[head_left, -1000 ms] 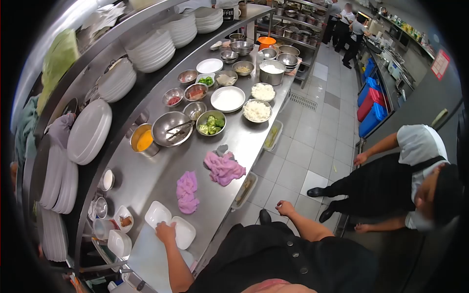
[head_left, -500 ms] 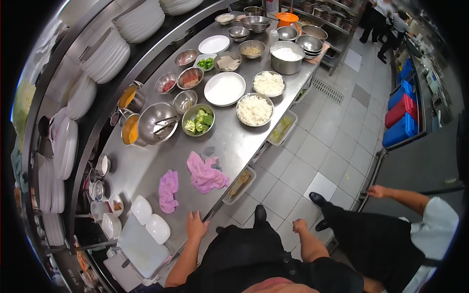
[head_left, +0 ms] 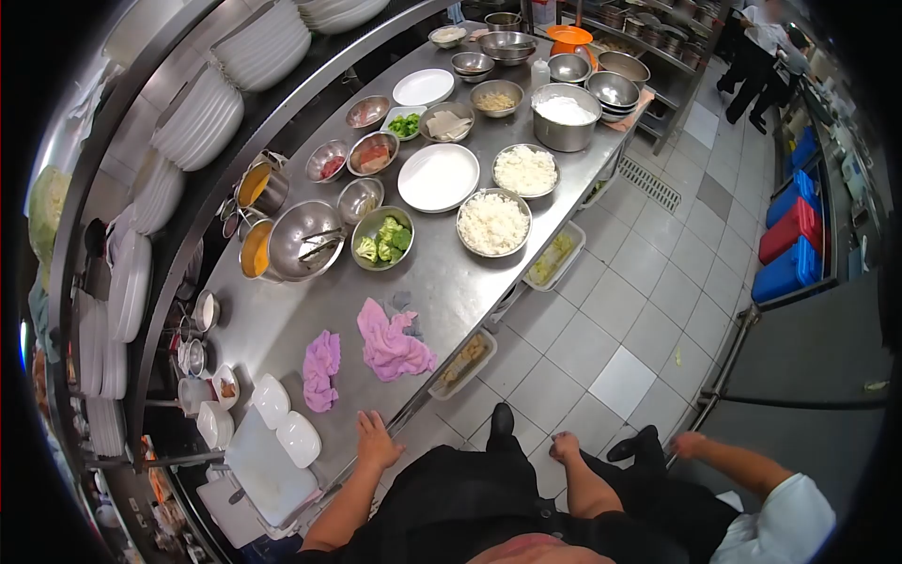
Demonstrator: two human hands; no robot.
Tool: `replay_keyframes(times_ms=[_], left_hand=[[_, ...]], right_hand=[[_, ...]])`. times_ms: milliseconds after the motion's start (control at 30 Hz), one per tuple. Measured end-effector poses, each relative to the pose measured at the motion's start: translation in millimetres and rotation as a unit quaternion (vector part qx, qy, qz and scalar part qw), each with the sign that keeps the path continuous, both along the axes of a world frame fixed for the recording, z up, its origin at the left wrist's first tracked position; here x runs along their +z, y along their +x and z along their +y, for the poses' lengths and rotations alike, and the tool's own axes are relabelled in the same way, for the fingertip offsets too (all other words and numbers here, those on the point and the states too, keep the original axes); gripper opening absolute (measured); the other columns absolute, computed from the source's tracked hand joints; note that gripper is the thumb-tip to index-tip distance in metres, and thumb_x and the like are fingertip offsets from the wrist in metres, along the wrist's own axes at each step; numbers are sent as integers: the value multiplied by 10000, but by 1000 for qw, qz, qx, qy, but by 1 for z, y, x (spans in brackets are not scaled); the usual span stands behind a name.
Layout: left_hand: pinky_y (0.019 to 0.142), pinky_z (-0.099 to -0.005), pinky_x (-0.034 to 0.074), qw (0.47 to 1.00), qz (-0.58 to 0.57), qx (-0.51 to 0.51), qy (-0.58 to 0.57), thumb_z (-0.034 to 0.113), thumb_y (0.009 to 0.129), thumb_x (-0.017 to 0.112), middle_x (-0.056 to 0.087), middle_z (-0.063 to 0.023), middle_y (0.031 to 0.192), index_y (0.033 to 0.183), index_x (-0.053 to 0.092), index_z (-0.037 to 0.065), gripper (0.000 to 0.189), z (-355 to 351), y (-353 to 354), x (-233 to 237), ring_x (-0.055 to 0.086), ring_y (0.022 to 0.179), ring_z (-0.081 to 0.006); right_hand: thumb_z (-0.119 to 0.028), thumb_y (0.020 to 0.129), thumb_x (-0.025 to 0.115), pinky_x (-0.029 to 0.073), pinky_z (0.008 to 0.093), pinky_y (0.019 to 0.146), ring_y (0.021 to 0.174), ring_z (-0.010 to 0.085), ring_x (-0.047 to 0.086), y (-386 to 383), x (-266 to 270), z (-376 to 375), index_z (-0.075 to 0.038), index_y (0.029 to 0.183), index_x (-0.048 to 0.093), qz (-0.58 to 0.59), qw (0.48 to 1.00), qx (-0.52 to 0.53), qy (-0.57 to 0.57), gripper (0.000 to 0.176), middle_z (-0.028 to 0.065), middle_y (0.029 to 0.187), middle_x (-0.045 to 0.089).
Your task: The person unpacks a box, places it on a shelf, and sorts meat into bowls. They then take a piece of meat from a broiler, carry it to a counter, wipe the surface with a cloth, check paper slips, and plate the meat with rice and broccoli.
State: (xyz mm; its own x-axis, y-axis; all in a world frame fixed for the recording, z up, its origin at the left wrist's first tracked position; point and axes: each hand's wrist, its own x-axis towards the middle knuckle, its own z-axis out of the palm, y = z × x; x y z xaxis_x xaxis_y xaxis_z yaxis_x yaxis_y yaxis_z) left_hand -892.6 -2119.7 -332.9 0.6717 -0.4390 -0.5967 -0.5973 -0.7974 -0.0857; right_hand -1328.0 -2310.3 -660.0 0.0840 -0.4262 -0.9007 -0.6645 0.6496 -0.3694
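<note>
My left hand (head_left: 378,444) rests on the front edge of the steel table (head_left: 442,324), palm down with fingers apart, holding nothing. Close to it lie two crumpled pink cloths, the larger cloth (head_left: 393,343) and the smaller cloth (head_left: 321,371). Two white dishes, one nearer dish (head_left: 299,439) and one behind (head_left: 271,401), sit by a white cutting board (head_left: 270,468) on the left. At my right side, away from the table, my right hand (head_left: 566,448) hangs low over the floor. Its fingers are curled in, and nothing shows in them.
Rice bowls (head_left: 493,223), a broccoli bowl (head_left: 382,237) and a white plate (head_left: 439,177) stand farther along the table. Food tubs (head_left: 465,365) jut out below its edge. A co-worker's arm (head_left: 742,465) is close on my right. Blue and red bins (head_left: 791,230) line the far side.
The co-worker has come nearer on my right, the arm now lower in view. The view has shifted slightly. My left hand stays at the table edge; my right still hangs.
</note>
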Motion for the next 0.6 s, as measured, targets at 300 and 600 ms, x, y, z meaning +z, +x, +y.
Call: replay_keyframes(times_ms=[300,600], left_hand=[[1212,-485,307,1000,5,7,-6,426,760,856,75,-349,1643,1594,147,-33,1187,7,1,-1,180,1508,-518],[933,-362,521,880,-21,153,-449,119,837,786,697,-134,1175,1347,605,27,549,67,107,155,663,1031,-236]], right_hand=[[-214,923,642,541,356,443,560,227,698,20,22,-31,-42,1039,621,15,1000,-13,-24,209,91,716,666],[-290,969,640,579,456,489,617,314,721,20,6,-40,-19,967,650,-26,901,413,-128,271,203,783,718]])
